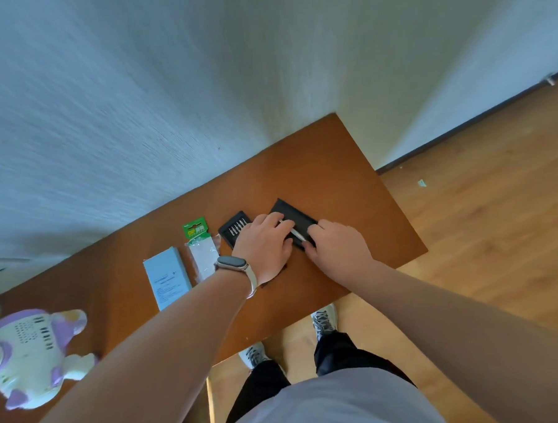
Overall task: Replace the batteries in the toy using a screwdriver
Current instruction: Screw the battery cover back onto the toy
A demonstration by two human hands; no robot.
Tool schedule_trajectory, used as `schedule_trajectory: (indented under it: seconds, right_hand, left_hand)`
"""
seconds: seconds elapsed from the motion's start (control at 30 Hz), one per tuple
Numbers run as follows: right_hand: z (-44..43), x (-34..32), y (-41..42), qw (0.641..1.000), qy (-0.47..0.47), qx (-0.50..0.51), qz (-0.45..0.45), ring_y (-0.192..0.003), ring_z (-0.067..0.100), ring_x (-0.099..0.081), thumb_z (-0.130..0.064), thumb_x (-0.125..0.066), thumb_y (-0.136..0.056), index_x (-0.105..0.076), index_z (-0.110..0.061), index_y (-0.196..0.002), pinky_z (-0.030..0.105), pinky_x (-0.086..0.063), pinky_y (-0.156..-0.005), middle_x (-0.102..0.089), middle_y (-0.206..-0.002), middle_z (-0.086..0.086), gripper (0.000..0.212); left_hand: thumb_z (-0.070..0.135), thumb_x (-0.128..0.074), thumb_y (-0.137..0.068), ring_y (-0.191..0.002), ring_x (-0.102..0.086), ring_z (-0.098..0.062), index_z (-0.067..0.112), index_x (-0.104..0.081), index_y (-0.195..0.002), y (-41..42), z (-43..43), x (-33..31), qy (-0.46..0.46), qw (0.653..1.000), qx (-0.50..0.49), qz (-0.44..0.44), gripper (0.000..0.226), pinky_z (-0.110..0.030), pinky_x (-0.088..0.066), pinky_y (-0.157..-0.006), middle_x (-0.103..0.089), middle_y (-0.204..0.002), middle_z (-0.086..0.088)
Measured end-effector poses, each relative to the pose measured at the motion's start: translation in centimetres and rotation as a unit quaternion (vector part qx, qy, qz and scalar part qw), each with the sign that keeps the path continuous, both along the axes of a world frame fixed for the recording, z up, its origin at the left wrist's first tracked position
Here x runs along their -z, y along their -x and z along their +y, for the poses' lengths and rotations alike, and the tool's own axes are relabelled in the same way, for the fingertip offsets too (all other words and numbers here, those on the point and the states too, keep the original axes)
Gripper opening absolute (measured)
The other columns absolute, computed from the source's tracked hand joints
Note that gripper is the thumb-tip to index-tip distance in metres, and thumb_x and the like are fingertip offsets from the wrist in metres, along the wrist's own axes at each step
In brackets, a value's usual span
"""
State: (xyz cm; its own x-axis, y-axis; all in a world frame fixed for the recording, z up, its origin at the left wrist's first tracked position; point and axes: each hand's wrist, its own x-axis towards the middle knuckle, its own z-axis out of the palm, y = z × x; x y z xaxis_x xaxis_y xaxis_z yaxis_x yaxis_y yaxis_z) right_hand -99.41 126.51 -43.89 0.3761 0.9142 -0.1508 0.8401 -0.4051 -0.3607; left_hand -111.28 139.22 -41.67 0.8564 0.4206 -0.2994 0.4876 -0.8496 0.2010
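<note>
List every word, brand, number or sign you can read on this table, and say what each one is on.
Nothing can be read for certain.
On the battery pack, green card with a yellow logo: too blurred to read.
On the pale blue box, lines of small print: too small to read.
On the toy: slots and holes only, no lettering visible.

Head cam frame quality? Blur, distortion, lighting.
Head view: motion blur streaks the wall and smears the toy at the left edge; left hand, right hand and screwdriver at centre are fairly sharp; wide-angle stretch on forearms and table; soft daylight, no hard glare.
</note>
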Motion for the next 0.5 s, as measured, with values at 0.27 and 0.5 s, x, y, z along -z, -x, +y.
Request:
schedule_trajectory:
  seconds: [0.27,0.5]
  right_hand:
    - [0.6,0.3,0.1,0.998,0.033,0.02,0.041,-0.079,0.027,-0.06,-0.025,-0.052,-0.096,-0.049,-0.015,-0.087,0.037,-0.045,-0.059,-0.059,-0.089,0.005,0.014]
    - [-1.9,-1.3,-0.9,0.998,0.004,0.05,0.042,-0.07,0.023,-0.055,-0.023,-0.055,-0.089,-0.054,-0.012,-0.083,0.037,-0.048,-0.054,-0.054,-0.08,0.003,0.013]
  left_hand:
    - [0.024,-0.054,-0.1,-0.121,-0.055,-0.032,0.017,-0.067,-0.128,-0.2,0.4,0.5,0.013,1.0,0.0,-0.026,0.031,-0.048,-0.053,-0.09,-0.06,-0.136,-0.007]
    - [0.022,-0.057,-0.098,-0.104,-0.06,-0.031,0.015,-0.07,-0.122,-1.3,0.1,0.2,0.005,0.998,0.014,-0.062,0.028,-0.044,-0.051,-0.083,-0.067,-0.119,-0.007]
